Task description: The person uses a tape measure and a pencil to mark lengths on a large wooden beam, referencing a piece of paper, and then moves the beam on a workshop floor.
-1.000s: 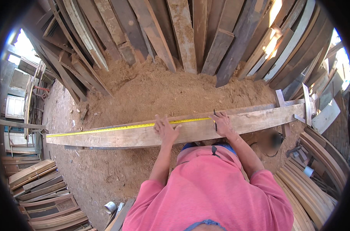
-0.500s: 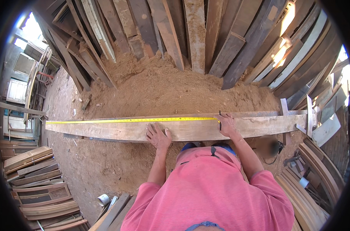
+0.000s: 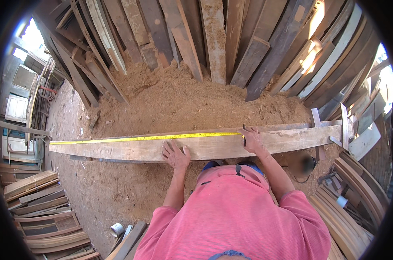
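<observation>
A long pale wooden plank [image 3: 220,149] lies crosswise in front of me. Along its far side stretches the yellow blade of a tape measure [image 3: 162,138], from the plank's left end to my right hand. My right hand [image 3: 252,141] is closed round the tape measure's dark end at the plank's far edge; its palm mostly covers what it grips. Flat on the plank's near half rests my left hand [image 3: 177,156], fingers spread, just below the tape blade and holding nothing.
Many boards [image 3: 214,43] lean upright at the back, their feet in sawdust [image 3: 183,104]. Stacked timber [image 3: 45,208] stands at the left, more boards [image 3: 339,221] at the lower right. A white can [image 3: 117,229] sits at lower left. Light slats [image 3: 344,125] cross the plank's right end.
Both hands keep their places on the plank, and the tape blade lies stretched as before. Only the view has shifted slightly.
</observation>
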A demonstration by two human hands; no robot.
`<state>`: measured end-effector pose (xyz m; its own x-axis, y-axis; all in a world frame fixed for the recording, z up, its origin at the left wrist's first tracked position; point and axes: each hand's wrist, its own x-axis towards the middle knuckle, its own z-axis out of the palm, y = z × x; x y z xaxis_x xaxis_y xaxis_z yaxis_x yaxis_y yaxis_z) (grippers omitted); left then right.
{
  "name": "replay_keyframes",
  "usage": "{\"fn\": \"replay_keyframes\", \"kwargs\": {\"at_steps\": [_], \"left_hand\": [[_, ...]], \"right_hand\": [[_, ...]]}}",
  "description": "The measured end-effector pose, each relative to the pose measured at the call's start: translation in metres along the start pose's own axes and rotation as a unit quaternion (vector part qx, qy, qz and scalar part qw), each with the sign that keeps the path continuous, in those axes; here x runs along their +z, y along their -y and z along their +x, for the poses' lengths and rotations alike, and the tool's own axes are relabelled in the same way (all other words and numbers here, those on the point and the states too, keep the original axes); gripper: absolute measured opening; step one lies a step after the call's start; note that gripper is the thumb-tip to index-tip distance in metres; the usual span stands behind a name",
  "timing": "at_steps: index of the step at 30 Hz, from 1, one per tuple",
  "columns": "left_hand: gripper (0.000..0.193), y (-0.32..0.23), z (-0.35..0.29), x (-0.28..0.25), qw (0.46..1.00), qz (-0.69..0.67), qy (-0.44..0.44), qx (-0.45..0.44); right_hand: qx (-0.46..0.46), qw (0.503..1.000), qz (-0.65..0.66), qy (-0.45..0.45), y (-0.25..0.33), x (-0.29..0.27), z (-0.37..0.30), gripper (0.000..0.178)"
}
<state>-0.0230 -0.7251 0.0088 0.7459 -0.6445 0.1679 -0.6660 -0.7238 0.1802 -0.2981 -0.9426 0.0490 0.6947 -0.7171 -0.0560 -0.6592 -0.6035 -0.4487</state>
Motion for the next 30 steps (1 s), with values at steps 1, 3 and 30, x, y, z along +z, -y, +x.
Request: {"fn": "replay_keyframes", "kwargs": {"at_steps": [1,3,30], "left_hand": [[0.075,0.000,0.000,0.000,1.000,0.000,0.000,0.001],[0.076,0.000,0.000,-0.001,1.000,0.001,-0.004,0.003],[0.074,-0.002,-0.001,0.000,1.000,0.006,-0.011,-0.001]], "right_hand": [[-0.008,1.000,0.000,-0.010,0.000,0.000,0.000,0.047],[-0.023,0.999,0.001,-0.030,-0.001,0.002,-0.001,0.047],[-0.029,0.999,0.006,-0.043,-0.007,0.011,0.001,0.047]]}}
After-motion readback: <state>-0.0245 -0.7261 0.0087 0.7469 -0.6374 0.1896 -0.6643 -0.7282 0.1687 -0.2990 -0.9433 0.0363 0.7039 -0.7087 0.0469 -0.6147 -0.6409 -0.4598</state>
